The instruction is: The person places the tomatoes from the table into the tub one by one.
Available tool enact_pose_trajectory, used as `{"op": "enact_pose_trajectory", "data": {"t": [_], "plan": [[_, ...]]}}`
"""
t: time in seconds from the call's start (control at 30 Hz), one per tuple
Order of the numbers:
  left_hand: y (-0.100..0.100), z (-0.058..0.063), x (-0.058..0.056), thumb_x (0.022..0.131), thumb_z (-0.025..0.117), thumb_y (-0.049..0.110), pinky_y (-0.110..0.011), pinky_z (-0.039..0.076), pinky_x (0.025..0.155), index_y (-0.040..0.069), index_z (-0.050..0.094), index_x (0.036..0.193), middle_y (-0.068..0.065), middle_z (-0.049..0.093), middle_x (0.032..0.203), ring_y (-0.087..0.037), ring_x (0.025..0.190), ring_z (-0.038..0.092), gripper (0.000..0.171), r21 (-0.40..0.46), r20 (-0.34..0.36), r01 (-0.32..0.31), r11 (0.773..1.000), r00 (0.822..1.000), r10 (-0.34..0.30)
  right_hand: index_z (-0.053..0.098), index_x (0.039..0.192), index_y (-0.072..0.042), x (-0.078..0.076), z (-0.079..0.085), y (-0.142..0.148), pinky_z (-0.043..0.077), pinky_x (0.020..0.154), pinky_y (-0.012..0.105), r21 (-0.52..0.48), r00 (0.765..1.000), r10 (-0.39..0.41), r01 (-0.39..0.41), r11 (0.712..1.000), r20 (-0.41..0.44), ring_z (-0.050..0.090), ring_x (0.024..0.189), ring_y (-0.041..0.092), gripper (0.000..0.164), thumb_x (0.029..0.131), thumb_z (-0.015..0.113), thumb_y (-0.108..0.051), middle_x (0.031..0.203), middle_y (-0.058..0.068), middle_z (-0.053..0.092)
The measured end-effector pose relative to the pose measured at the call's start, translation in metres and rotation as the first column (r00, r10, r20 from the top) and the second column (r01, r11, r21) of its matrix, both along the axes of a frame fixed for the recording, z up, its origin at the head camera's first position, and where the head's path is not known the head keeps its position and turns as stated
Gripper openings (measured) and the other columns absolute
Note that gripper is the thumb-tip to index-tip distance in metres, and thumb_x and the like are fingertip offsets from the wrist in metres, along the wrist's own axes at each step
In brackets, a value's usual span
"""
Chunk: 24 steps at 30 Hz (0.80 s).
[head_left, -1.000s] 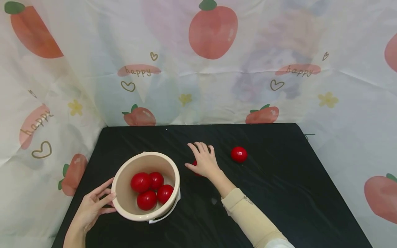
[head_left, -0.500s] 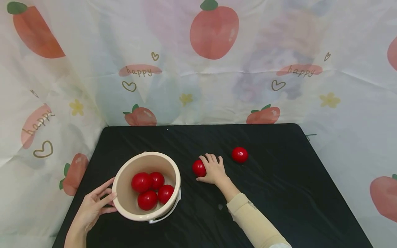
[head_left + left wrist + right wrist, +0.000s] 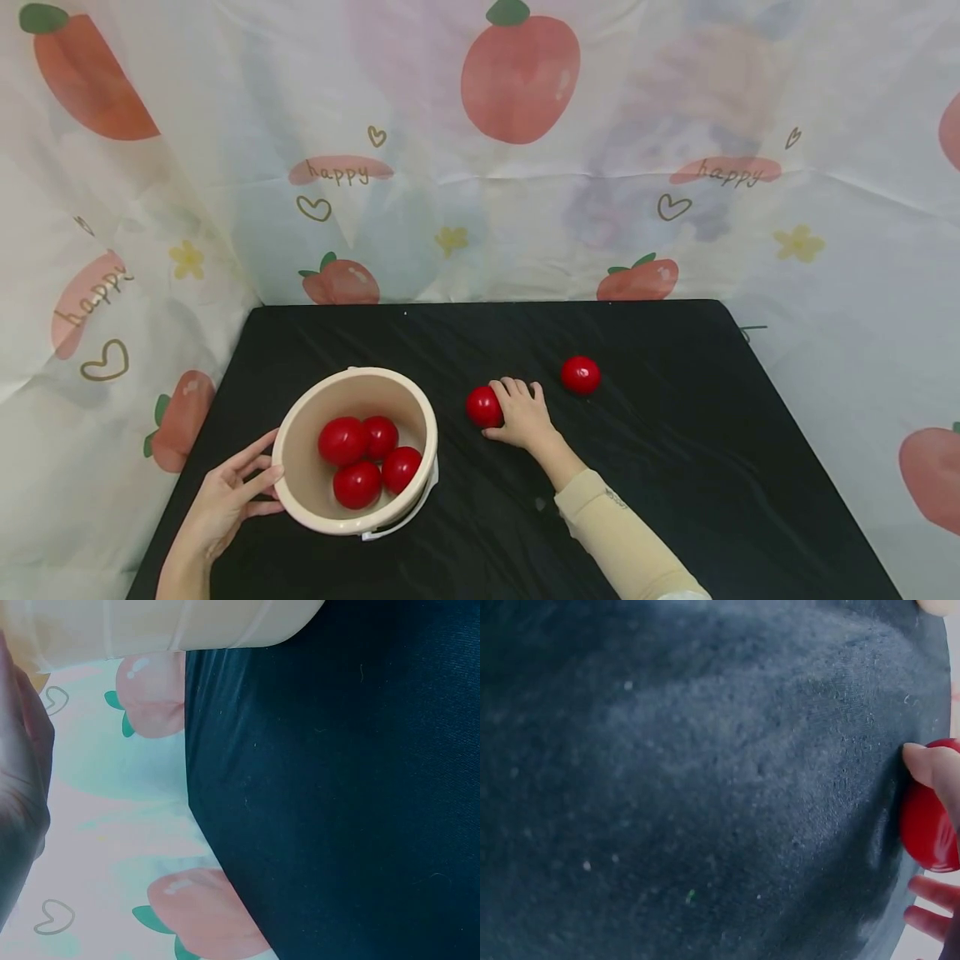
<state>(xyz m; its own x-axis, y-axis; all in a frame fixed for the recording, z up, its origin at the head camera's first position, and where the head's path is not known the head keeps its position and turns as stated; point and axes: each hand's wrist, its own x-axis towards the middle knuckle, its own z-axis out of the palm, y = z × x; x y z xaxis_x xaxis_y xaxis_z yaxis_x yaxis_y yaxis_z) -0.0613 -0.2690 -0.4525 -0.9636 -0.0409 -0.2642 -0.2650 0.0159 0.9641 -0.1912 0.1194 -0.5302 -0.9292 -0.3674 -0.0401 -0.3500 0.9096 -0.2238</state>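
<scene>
A cream bucket [image 3: 298, 454] with a white handle [image 3: 408, 515] leans toward the camera at the left of the table, and several glossy red balls [image 3: 357, 485] lie inside it. My left hand [image 3: 219, 504] holds its left side, thumb at the rim and fingers spread along the outer wall. Right of the bucket, my right hand [image 3: 525, 418] grips another red ball [image 3: 482, 407] from its right side. In the right wrist view the thumb [image 3: 928, 766] lies over that red ball [image 3: 930, 829], with fingertips [image 3: 928, 921] on its other side.
One more red ball [image 3: 581, 375] sits on the black-covered table [image 3: 697, 467], behind and right of my right hand. A white cloth [image 3: 420, 100] printed with fruit hangs behind the table and along both sides.
My right hand has come down from above the ball, drawn back slightly right and nearer, and closed round it. My left hand and the bucket stay in place.
</scene>
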Motion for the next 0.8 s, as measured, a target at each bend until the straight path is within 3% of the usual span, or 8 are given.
{"op": "enact_pose_trajectory", "data": {"t": [0.2,0.33,0.5,0.8], "plan": [[0.0,0.001,0.001,0.086,0.062,0.006,-0.038,0.057,0.061,0.021,0.049,0.13,0.001,0.061,0.084,-0.014,0.066,0.063,0.049,-0.013,0.012,-0.003,1.0,1.0,0.003,0.042,0.126,-0.012,-0.002,0.002,0.0,0.029,0.096,0.05,-0.022,0.999,0.018,-0.019,1.0,-0.041,0.043,0.112,0.026,0.074,0.068,0.074,-0.045,0.123,0.008,0.048],[0.001,0.001,0.001,0.086,0.062,0.006,-0.038,0.057,0.061,0.02,0.048,0.131,0.001,0.061,0.084,-0.014,0.066,0.063,0.049,-0.017,0.018,-0.005,1.0,1.0,0.005,0.043,0.125,-0.012,-0.005,0.015,-0.004,0.03,0.095,0.049,-0.03,0.993,0.035,-0.039,0.999,-0.117,0.045,0.11,0.025,0.073,0.067,0.074,-0.044,0.12,0.008,0.05],[0.001,0.0,0.001,0.086,0.061,0.005,-0.038,0.057,0.061,0.021,0.048,0.13,0.001,0.061,0.084,-0.015,0.065,0.064,0.049,-0.009,0.012,-0.001,1.0,1.0,0.001,0.044,0.123,-0.013,-0.008,0.042,-0.013,0.032,0.093,0.048,-0.034,0.973,0.078,-0.087,0.996,-0.217,0.046,0.108,0.025,0.072,0.066,0.075,-0.045,0.119,0.007,0.051],[0.001,0.002,0.001,0.086,0.062,0.005,-0.038,0.057,0.061,0.025,0.051,0.127,0.001,0.061,0.084,-0.014,0.065,0.063,0.047,-0.001,0.009,0.003,1.0,1.0,-0.003,0.044,0.123,-0.014,-0.005,0.102,-0.039,0.035,0.092,0.046,-0.055,0.917,0.171,-0.204,0.977,-0.361,0.046,0.108,0.022,0.074,0.064,0.076,-0.046,0.119,0.006,0.052]]}}
